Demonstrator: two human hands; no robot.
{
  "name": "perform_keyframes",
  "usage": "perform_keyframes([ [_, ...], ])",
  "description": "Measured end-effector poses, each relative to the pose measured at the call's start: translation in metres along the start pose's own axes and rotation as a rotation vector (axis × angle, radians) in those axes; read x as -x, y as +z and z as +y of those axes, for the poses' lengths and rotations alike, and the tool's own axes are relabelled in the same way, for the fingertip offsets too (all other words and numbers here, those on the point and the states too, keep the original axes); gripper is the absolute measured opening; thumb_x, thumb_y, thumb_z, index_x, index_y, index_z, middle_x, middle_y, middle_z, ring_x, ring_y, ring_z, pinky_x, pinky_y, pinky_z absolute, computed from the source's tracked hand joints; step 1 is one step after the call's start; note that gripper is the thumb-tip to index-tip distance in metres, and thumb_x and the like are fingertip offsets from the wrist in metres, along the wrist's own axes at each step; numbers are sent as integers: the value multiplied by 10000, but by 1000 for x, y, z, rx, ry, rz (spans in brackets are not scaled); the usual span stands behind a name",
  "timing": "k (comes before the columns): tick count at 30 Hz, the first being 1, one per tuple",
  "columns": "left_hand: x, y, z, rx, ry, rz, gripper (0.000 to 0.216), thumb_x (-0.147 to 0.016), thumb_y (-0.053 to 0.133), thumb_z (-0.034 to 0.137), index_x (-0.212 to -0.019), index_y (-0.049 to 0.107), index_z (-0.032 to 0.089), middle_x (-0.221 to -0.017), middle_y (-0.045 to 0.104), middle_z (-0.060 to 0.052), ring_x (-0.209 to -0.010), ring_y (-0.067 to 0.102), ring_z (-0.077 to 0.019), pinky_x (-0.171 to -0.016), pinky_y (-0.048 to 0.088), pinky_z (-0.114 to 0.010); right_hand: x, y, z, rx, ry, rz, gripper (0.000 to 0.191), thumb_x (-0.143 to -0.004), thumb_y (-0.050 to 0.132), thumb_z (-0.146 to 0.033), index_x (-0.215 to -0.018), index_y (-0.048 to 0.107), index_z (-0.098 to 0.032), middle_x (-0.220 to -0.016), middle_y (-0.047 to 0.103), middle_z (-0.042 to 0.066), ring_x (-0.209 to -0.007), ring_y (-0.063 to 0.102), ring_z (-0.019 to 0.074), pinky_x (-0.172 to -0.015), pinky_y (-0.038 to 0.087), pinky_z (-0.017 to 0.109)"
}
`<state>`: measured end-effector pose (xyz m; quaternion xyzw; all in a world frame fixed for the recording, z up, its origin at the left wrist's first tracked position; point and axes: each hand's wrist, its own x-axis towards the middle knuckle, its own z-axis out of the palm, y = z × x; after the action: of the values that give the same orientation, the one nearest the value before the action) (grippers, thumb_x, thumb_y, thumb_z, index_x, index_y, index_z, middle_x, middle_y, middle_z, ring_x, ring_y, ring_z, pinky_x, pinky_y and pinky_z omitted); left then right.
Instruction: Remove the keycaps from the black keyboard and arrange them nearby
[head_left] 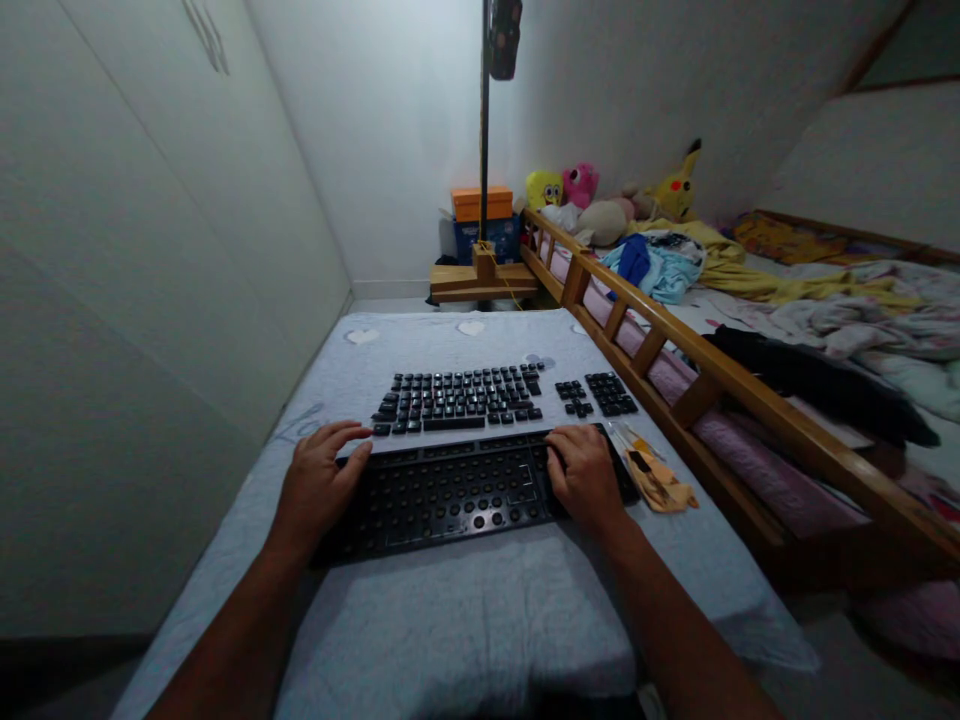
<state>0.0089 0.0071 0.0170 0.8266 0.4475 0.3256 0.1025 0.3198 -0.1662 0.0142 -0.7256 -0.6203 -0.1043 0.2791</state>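
A black keyboard base [442, 500] with its keycaps off lies slightly slanted on the cloth, showing rows of round dark key seats. At its left end is my left hand [319, 480], open, with the thumb over the board's upper left corner and the index finger reaching toward a loose keycap [381, 430]. My right hand [585, 475] rests over the right part of the board, fingers bent but apart; its palm hides some key seats. Beyond the board, loose black keycaps [461, 395] lie in keyboard order. Two smaller groups, arrow-side keycaps [574, 397] and number-pad keycaps [611, 393], sit to the right.
Right of the base lies an orange-tan cloth [660, 480] with small tools [626, 435] near it. A pale blue cloth [465, 620] covers the table. A wooden bed rail [675, 345] runs along the right, a white cabinet [150, 300] along the left.
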Motion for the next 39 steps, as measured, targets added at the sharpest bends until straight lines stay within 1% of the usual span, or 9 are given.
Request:
perform_keyframes([
  [3, 3, 2, -5, 55, -108, -34, 359, -869, 470, 465, -954, 703, 205, -1065, 714, -76, -1035, 634, -268, -963, 472, -421, 4, 7, 5, 15, -10, -11, 196, -888, 524, -139, -981, 692, -181, -1056, 698, 81, -994, 519, 261, -884, 385, 401],
  [6, 4, 5, -3, 99, -165, -76, 375, -857, 474, 486, -940, 711, 209, -1016, 731, -63, -994, 654, -256, -926, 499, -381, 7, 11, 9, 25, -16, -29, 199, -876, 537, -130, -981, 697, -181, -1069, 707, 80, -993, 523, 264, -874, 389, 402],
  [12, 5, 6, -7, 100, -215, -52, 375, -837, 482, 478, -941, 719, 207, -1042, 729, -75, -1046, 645, -277, -975, 474, -413, 9, 14, 11, 26, -8, -42, 208, -867, 542, -112, -980, 707, -172, -1070, 720, 82, -989, 537, 264, -876, 408, 408],
  [18, 4, 6, -9, 104, -252, -72, 387, -819, 484, 482, -923, 726, 199, -1001, 737, -78, -993, 666, -276, -906, 509, -398, 9, 14, 11, 23, 3, -44, 217, -853, 546, -93, -976, 712, -161, -1065, 721, 81, -989, 541, 266, -888, 418, 418],
  [25, 3, 6, -7, 136, -285, -90, 390, -809, 491, 479, -926, 722, 188, -985, 739, -78, -970, 670, -264, -912, 507, -384, 10, 15, 12, 7, 7, -30, 211, -853, 541, -96, -959, 714, -155, -1063, 716, 85, -987, 539, 265, -886, 420, 416],
  [28, 3, 7, -9, 138, -293, -101, 390, -808, 495, 481, -934, 722, 190, -991, 738, -77, -970, 666, -262, -913, 504, -376, 10, 16, 12, 1, 2, -17, 205, -848, 544, -89, -944, 714, -154, -1058, 718, 84, -979, 541, 264, -875, 419, 412],
  [34, 4, 10, -18, 163, -354, -99, 403, -791, 502, 484, -947, 725, 186, -1000, 733, -80, -949, 666, -257, -895, 504, -347, 12, 18, 14, 3, -24, 15, 191, -849, 549, -87, -915, 713, -158, -1042, 725, 84, -970, 551, 270, -866, 421, 416],
  [39, 3, 11, -19, 174, -381, -100, 395, -776, 506, 471, -935, 730, 188, -991, 737, -77, -928, 669, -260, -876, 505, -346, 12, 20, 17, 4, -32, 26, 188, -851, 545, -94, -909, 708, -167, -1038, 726, 80, -963, 559, 270, -860, 426, 421],
])
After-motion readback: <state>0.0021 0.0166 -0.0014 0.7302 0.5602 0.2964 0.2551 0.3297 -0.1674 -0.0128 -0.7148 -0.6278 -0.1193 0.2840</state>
